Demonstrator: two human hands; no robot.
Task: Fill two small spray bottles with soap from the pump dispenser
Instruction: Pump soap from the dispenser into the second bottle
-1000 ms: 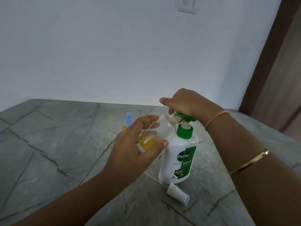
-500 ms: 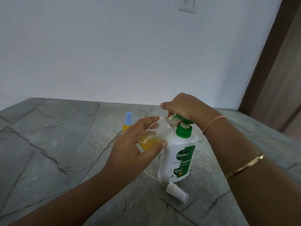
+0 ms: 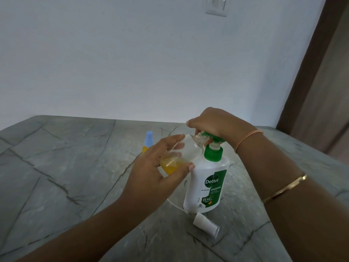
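A white Dettol pump dispenser (image 3: 206,184) with a green collar and pump head stands on the grey stone table (image 3: 56,176). My right hand (image 3: 215,123) lies over the green pump head. My left hand (image 3: 156,171) holds a clear small spray bottle (image 3: 181,154), tilted, its open threaded neck right at the pump nozzle. Orange soap fills its lower part. A second small bottle (image 3: 147,142) with a blue spray top and orange soap inside stands behind my left hand, partly hidden by it. A white spray cap (image 3: 205,224) lies on its side in front of the dispenser.
A clear round dish rim (image 3: 173,204) shows under the dispenser. A white wall rises behind the table with a switch plate (image 3: 217,6) high up. A brown door frame (image 3: 309,63) runs down the right side.
The pump head sank half a second ago under my right hand and stands higher again now. The tilted bottle stays at the nozzle.
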